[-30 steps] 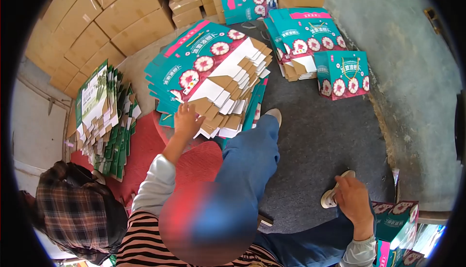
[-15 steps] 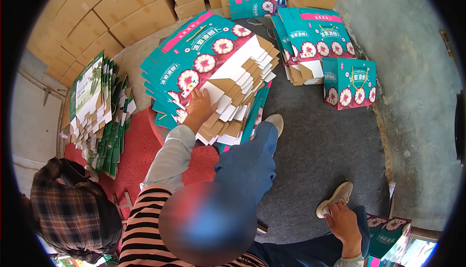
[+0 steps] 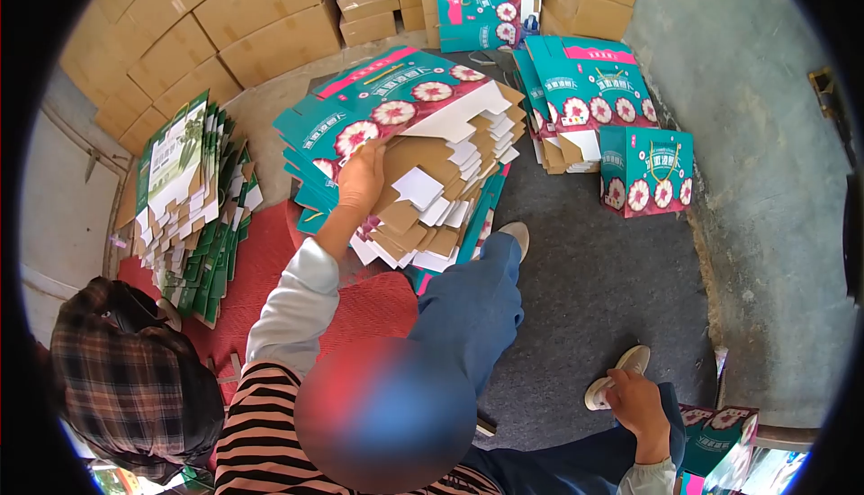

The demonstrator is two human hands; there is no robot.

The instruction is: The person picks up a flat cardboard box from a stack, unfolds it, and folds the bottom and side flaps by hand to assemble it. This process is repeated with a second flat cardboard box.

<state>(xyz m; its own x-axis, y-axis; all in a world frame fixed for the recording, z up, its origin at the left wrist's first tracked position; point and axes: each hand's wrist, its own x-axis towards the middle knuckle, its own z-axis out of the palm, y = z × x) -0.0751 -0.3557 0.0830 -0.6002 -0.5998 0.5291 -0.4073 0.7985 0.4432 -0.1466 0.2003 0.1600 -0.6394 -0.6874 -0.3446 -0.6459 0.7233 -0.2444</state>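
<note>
A fanned stack of flat teal and pink printed cartons (image 3: pixel 396 112) lies in front of me, with white and brown flaps toward its right side. My left hand (image 3: pixel 362 175) grips the near edge of the top carton, which is lifted a little, with brown board showing beneath it. My right hand (image 3: pixel 637 400) rests by my right knee, above my shoe, its fingers curled; whether anything is inside cannot be made out.
Green printed cartons (image 3: pixel 193 198) stand stacked at left on a red mat (image 3: pixel 261 252). Brown boxes (image 3: pixel 261 18) line the back. More teal cartons (image 3: pixel 594 90) and a formed teal box (image 3: pixel 648 171) sit at right. A plaid jacket (image 3: pixel 130 360) is at lower left.
My left hand has closed on the top carton's edge and raised it slightly. Before, it lay over the carton's printed face and flaps. My right hand has barely moved.
</note>
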